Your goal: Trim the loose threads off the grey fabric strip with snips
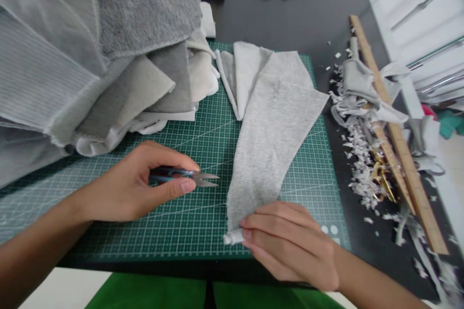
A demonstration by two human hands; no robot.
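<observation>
The left hand (126, 190) is grasping small thread snips (184, 176) in a clenched grip, blades pointing right toward the grey fabric strip (271, 130). The right hand (290, 244) is pinching the strip's rolled near end against the green cutting mat (195, 222). The strip is lying across the mat's right half. Folded fabric pieces (90, 58) are piling at far left; a wooden ruler (398, 140) and scraps (358, 164) are resting on the tabletop (290, 19) at right.

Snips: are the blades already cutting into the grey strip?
No. The snips in the left hand point at the grey strip but stop short of its edge, with bare cutting mat between.
</observation>
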